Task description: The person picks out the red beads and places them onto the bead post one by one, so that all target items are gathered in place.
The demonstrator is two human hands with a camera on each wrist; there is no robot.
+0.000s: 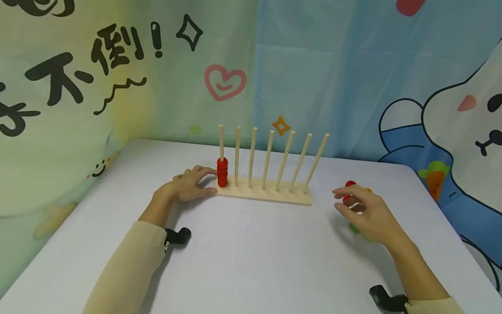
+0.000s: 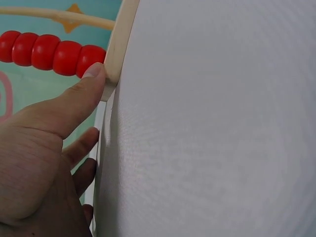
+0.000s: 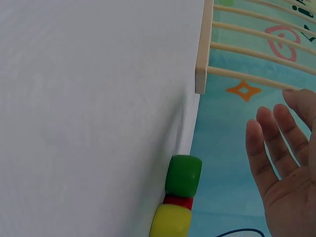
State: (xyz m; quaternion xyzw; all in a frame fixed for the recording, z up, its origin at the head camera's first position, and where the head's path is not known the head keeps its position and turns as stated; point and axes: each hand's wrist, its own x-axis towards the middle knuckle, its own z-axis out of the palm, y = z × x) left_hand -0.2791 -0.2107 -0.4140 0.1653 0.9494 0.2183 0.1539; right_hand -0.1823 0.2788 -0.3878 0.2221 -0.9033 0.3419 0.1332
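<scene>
A wooden peg stand (image 1: 262, 196) has a flat base and several upright pegs in a row. Red beads (image 1: 222, 172) are stacked on its leftmost peg; the other pegs are bare. My left hand (image 1: 191, 183) holds the left end of the base between thumb and index finger. In the left wrist view the thumb (image 2: 86, 89) is on the base's corner beside the lowest bead, the index finger hidden behind it. My right hand (image 1: 364, 211) hovers with nothing in it above loose beads, fingers spread and slightly bent. A green bead (image 3: 183, 176) and a yellow bead (image 3: 171, 220) show below it.
The loose beads, among them a red bead (image 1: 350, 183), lie right of the stand, partly hidden by the right hand. A white table (image 1: 266, 261) carries everything. A printed cloth backdrop (image 1: 313, 65) hangs behind it.
</scene>
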